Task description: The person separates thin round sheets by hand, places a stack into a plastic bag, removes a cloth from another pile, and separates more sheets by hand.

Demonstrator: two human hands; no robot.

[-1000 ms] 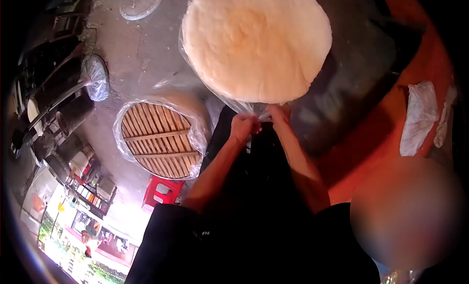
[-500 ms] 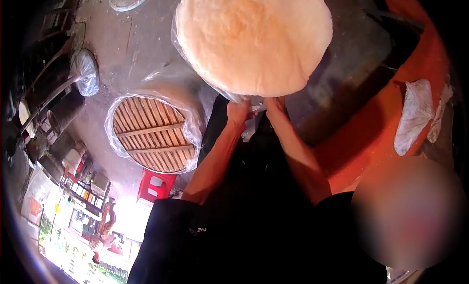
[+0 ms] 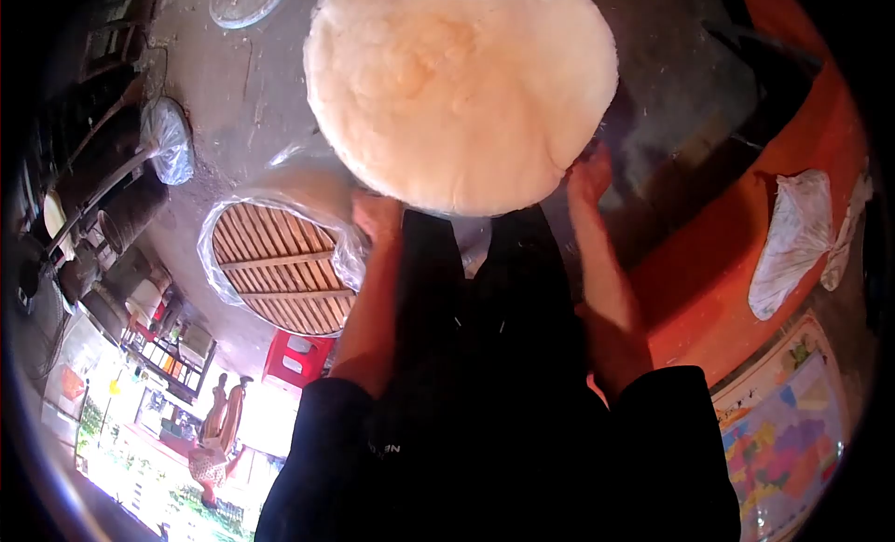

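One pale round slab [image 3: 457, 104]; L hand [image 3: 377, 216] at approx. 7 o'clock, R hand [image 3: 589, 177] at 4; grips blurred, can't tell. Prob. best w/ even pressure, both sides.

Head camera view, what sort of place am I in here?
Probably a small food-making workshop: there's a broad, pale, dough-like round by the hands, a slatted wooden round edged with clear plastic, and a bare grey floor.

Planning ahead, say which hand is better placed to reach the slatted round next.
Probably the left hand, beside the slatted round; the right hand is by the pale disc, farther away.
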